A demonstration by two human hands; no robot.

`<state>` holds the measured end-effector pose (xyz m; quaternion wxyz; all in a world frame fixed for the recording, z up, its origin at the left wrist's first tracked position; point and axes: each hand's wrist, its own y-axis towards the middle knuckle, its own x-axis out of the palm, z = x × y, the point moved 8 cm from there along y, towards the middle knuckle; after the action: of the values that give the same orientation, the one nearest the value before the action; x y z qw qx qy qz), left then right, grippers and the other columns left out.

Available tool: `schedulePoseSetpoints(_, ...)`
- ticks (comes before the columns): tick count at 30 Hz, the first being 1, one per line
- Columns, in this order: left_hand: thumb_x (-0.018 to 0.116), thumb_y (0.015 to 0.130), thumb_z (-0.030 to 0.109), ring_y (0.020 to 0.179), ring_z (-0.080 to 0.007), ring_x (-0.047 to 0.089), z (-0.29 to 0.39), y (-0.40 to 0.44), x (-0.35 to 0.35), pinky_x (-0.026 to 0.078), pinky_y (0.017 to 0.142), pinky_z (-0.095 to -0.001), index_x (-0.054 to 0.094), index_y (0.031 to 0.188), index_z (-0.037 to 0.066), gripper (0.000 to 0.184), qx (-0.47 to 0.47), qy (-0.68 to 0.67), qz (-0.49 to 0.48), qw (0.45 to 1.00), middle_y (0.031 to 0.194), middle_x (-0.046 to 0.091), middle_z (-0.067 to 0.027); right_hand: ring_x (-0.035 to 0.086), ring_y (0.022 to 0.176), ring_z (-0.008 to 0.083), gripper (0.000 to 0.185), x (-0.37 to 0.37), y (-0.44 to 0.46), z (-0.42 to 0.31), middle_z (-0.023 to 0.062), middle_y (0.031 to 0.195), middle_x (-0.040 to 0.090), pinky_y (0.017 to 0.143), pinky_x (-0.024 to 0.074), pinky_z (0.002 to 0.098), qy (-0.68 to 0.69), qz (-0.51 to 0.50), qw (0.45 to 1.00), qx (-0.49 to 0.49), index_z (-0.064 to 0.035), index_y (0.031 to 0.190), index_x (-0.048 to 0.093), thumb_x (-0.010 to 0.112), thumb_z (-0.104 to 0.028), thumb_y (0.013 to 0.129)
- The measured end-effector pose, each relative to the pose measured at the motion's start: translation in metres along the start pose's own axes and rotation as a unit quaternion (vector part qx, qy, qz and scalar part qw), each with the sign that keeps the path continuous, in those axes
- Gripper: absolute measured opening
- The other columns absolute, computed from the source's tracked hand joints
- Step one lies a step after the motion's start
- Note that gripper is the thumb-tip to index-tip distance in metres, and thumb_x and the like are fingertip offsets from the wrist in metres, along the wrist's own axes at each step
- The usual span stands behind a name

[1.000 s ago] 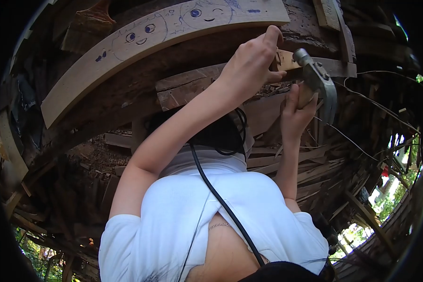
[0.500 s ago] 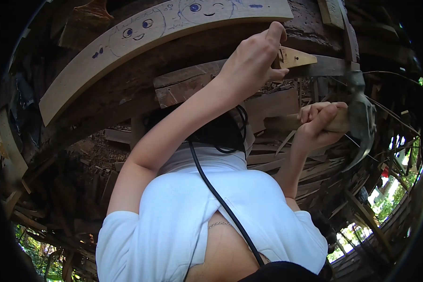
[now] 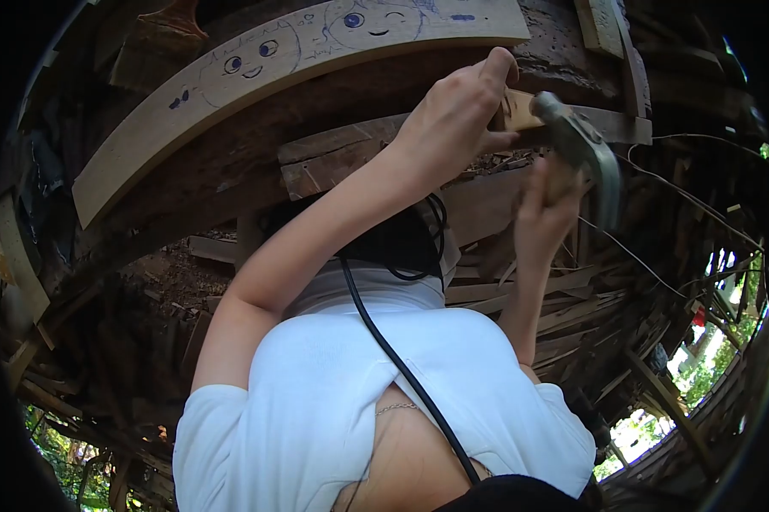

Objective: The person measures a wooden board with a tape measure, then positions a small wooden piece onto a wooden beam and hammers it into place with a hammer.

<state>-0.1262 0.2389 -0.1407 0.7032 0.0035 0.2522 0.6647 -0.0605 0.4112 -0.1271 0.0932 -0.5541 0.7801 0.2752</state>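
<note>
Ranked from largest to smallest:

- White cloth shirt: fills the lower centre of the frame. A thin black cable runs diagonally across its front.
- Long pale wooden board with faces drawn in blue ink: extends from the left side to the top centre, above a dark brown rough timber.
- Reddish-brown wooden block: sits at upper centre, partly covered by the left forearm.
- Left hand: positioned right of upper centre. Grip: thumb below and fingers above, pinching the small piece of pale yellow wood; the contact is partly hidden.
- Claw hammer with grey metal head and light wooden handle: located at upper right, slightly blurred, head uppermost.
- Right hand: directly below the hammer head. Grip: fingers and thumb closed around the handle.
- Small piece of pale yellow wood: projects rightward from the left hand. The hammer face overlaps its right end in view; contact cannot be determined.
</note>
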Motion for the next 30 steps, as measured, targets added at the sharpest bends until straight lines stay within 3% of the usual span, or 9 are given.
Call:
schedulePoseSetpoints(8,0.079,0.063,0.018,0.087,-0.0324,0.062,0.0,-0.001,-0.001,0.05,0.076,-0.0383,0.041,0.103,0.005,0.057,0.009,0.004,0.011,1.0,0.092,0.062,-0.0162,0.049,0.047,0.0089,0.025,-0.013,0.01,-0.035,0.0061,0.061,0.053,0.044,0.0379,0.022,0.152,0.033,0.988,0.024,0.0014,0.101,0.049,0.056,-0.02,0.09)
schedulePoseSetpoints(9,0.08,0.062,0.018,0.087,-0.0323,0.062,0.0,-0.001,-0.001,0.05,0.076,-0.0383,0.041,0.103,0.005,0.057,0.006,-0.001,0.007,1.0,0.092,0.062,-0.016,0.045,0.044,0.0064,0.021,-0.005,0.01,-0.023,0.0021,0.059,0.049,0.04,0.0343,0.0207,-0.014,-0.023,1.0,-0.016,-0.0012,0.099,0.049,0.055,-0.019,0.09)
schedulePoseSetpoints(12,0.08,0.062,0.018,0.087,-0.0325,0.062,-0.001,-0.002,0.0,0.05,0.077,-0.0384,0.042,0.103,0.005,0.057,0.006,-0.009,0.001,1.0,0.091,0.061,-0.0156,0.04,0.042,0.0035,0.018,0.018,0.006,-0.009,-0.0024,0.058,0.045,0.036,0.0301,0.0192,-0.117,-0.111,0.987,-0.015,-0.0038,0.1,0.048,0.055,-0.017,0.091)
schedulePoseSetpoints(15,0.08,0.062,0.018,0.087,-0.0327,0.062,0.0,-0.002,0.0,0.05,0.076,-0.0384,0.042,0.102,0.006,0.057,0.006,-0.009,0.005,1.0,0.089,0.061,-0.0152,0.038,0.041,0.0042,0.019,0.002,0.006,-0.023,-0.0014,0.056,0.043,0.037,0.031,0.0202,0.001,-0.037,0.995,0.088,-0.0031,0.097,0.047,0.054,-0.019,0.091)
schedulePoseSetpoints(20,0.08,0.061,0.017,0.086,-0.0325,0.062,0.001,0.0,-0.002,0.05,0.076,-0.0382,0.042,0.102,0.006,0.058,0.005,0.0,0.012,1.0,0.088,0.061,-0.0148,0.038,0.041,0.0053,0.018,0.002,0.008,-0.014,-0.0002,0.056,0.042,0.038,0.0314,0.0201,0.098,0.014,0.994,0.042,-0.0028,0.093,0.049,0.054,-0.02,0.092)
schedulePoseSetpoints(22,0.081,0.06,0.016,0.086,-0.0325,0.062,0.0,0.0,0.0,0.05,0.076,-0.0381,0.042,0.103,0.006,0.059,-0.009,-0.011,-0.004,1.0,0.088,0.061,-0.0147,0.047,0.043,0.0065,0.015,0.016,0.011,-0.016,0.0049,0.058,0.051,0.038,0.0339,0.0204,-0.134,-0.076,0.986,-0.065,-0.0025,0.088,0.051,0.053,-0.017,0.091)
schedulePoseSetpoints(24,0.081,0.06,0.016,0.086,-0.0326,0.062,0.0,0.002,-0.002,0.05,0.075,-0.0382,0.042,0.102,0.006,0.059,0.0,-0.009,0.005,1.0,0.088,0.061,-0.0147,0.047,0.043,0.0062,0.019,0.006,0.014,-0.026,0.0045,0.058,0.052,0.037,0.034,0.02,-0.16,-0.077,0.983,-0.049,-0.0024,0.083,0.052,0.055,-0.019,0.091)
schedulePoseSetpoints(27,0.081,0.06,0.016,0.086,-0.0327,0.062,0.0,-0.001,-0.001,0.05,0.075,-0.0382,0.042,0.102,0.006,0.059,-0.006,-0.012,0.004,1.0,0.088,0.061,-0.0149,0.047,0.041,0.0058,0.022,-0.012,0.02,-0.045,0.002,0.056,0.052,0.036,0.0342,0.0187,0.097,0.003,0.995,0.02,-0.0008,0.084,0.053,0.058,-0.022,0.089)
schedulePoseSetpoints(30,0.081,0.059,0.016,0.086,-0.0328,0.062,0.0,0.001,0.0,0.05,0.075,-0.0383,0.041,0.102,0.005,0.059,-0.006,-0.014,0.003,1.0,0.087,0.06,-0.0154,0.052,0.046,0.0099,0.021,-0.01,0.006,-0.011,0.0036,0.06,0.055,0.04,0.0388,0.0228,-0.03,0.003,0.997,0.069,0.0003,0.086,0.054,0.057,-0.02,0.089)
